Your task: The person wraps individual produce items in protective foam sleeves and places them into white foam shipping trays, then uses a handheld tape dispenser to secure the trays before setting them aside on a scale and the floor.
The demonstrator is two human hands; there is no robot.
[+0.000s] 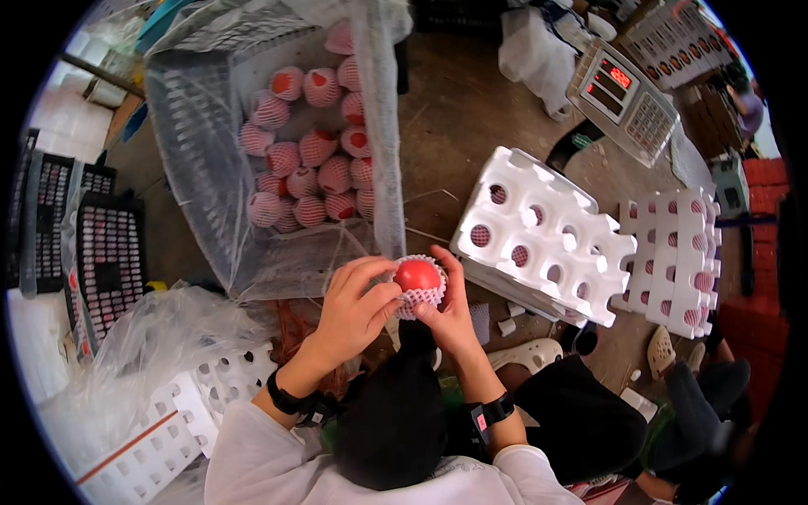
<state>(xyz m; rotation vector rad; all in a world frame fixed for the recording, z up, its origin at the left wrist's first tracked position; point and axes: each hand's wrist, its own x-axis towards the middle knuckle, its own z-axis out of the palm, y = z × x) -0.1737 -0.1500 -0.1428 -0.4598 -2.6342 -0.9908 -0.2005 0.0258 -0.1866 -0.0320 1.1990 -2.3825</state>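
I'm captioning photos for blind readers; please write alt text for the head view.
A person's left hand and right hand hold a round red fruit in a foam net. Beyond, to the left, a plastic-lined crate holds more netted fruit; to the right are white foam trays and a digital scale.

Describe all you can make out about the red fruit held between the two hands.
The red fruit looks round and smooth, with a soft shine on its bare side facing the camera. A pale pink-white foam net surrounds its sides, leaving that patch exposed. The left hand and right hand hold it from either side, on the person's side of the plastic-lined crate. Its underside is hidden.
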